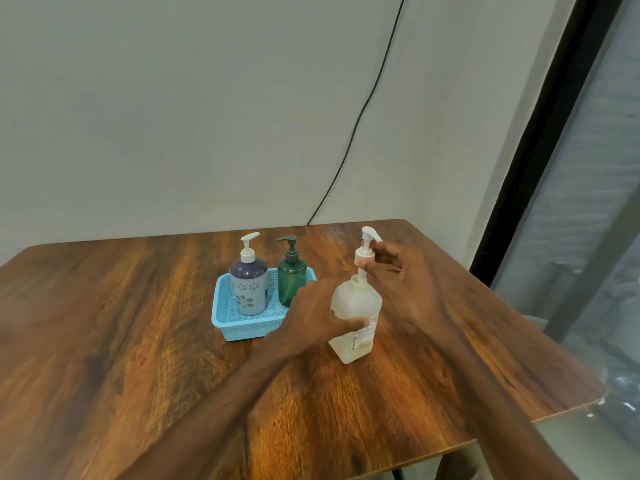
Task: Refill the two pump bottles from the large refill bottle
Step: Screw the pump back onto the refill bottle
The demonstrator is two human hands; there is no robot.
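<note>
While left hand (320,315) clamps refill bottle (356,306) body, right hand (403,271) fingers pinch its pump collar (363,254).

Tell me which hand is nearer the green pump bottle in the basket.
Left. The left hand grips the refill bottle just in front of the green pump bottle; the right hand holds the refill pump farther right.

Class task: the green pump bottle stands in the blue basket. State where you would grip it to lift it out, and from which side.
Probably grip the green pump bottle at its neck and collar, coming from above. The blue basket walls its lower body, and the floral bottle stands close beside it, so only the top is free.
</note>
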